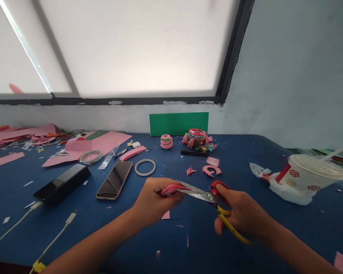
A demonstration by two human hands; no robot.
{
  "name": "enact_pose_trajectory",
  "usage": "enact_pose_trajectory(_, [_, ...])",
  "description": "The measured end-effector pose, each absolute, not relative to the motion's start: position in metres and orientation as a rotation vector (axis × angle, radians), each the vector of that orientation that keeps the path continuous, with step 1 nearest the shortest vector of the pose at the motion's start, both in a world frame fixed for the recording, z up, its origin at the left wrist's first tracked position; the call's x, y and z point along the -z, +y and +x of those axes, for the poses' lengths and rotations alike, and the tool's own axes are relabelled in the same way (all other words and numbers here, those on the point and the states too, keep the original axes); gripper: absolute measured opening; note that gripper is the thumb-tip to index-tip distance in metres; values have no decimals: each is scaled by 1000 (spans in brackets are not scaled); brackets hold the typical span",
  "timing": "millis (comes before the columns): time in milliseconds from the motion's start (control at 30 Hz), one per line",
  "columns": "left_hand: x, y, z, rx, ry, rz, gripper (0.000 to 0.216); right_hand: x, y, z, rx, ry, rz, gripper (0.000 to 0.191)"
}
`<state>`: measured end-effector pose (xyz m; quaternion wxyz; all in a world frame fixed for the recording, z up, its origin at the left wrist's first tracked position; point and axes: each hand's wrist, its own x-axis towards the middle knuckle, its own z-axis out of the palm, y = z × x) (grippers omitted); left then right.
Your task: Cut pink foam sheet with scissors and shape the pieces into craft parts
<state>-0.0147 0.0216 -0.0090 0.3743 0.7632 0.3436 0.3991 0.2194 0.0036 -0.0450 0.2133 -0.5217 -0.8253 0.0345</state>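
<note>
The left hand (153, 199) pinches a small folded pink paper piece (173, 188) between thumb and fingertips, above the blue table (274, 160). The right hand (241, 215), fingers curled through the handles, holds red-and-yellow-handled steel scissors (207, 198), blades touching the paper. At far right, a lidded white paper cup (311, 177) sits in a plastic bag (277, 188).

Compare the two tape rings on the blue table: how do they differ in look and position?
The tape ring near the phone lies alone on bare blue table, while the tape ring on the pink paper rests partly on that sheet. The first looks thin and whitish; the second looks thicker and more grey. The first lies nearer the left hand. Both lie flat, untouched by either hand.
</note>
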Motion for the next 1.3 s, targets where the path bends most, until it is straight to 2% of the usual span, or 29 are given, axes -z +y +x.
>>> enact_pose_trajectory(333, [8, 21, -16, -957, 834, 1772, 21, 42, 0, 218, -119, -2314, -1508, 39])
enact_pose_trajectory(1033, [7, 27, -19, -914, 770, 1791, 19, 43, 0, 218, -263, -2325, -1547, 35])
enact_pose_trajectory(1300, [4, 27, -19, -913, 760, 1789, 19, 43, 1, 218, -214, -2334, -1504, 33])
